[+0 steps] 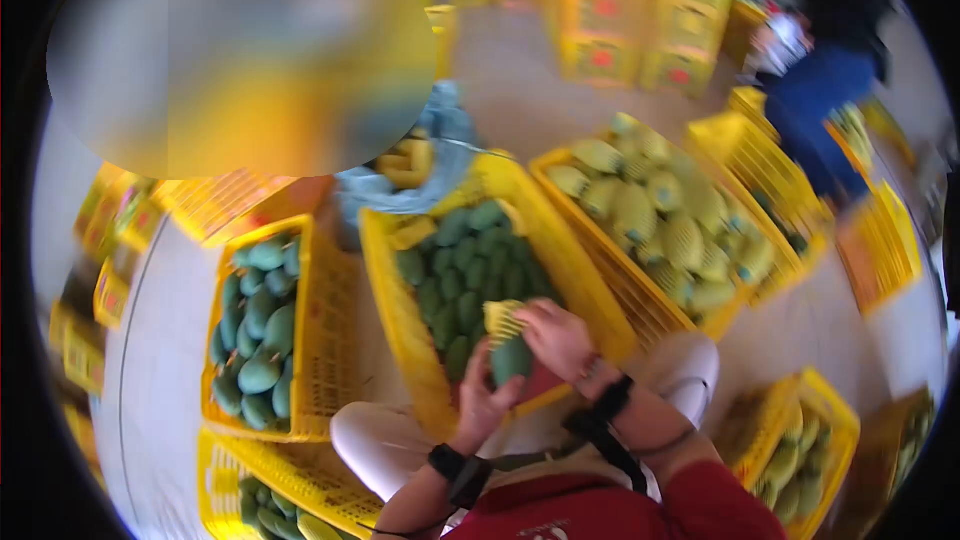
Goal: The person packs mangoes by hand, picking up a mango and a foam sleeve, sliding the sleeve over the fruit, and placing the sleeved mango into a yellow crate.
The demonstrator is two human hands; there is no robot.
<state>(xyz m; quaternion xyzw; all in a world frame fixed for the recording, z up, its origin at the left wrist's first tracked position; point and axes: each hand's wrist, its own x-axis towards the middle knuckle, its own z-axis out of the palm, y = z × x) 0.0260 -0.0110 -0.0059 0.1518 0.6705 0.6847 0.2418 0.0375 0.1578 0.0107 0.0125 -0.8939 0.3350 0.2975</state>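
A green mango [511, 361] is held over the near end of the middle yellow crate [390, 340], with a yellow foam net [502, 317] around its upper end. My left hand [486, 395] grips the mango's lower left side, thumb across its front. On the right, my right hand [556, 337] pinches the net at the top. Rows of bare green mangoes [470, 265] lie in the crate below. Net-covered mangoes [660, 215] fill the crate to the right.
Bare mangoes fill a crate [330, 340] on the left. More crates stand at the lower left and lower right [845, 430]. Blue plastic [455, 135] lies behind the middle crate. Stacked crates [600, 15] stand farther back. Another person [815, 90] is at the upper right.
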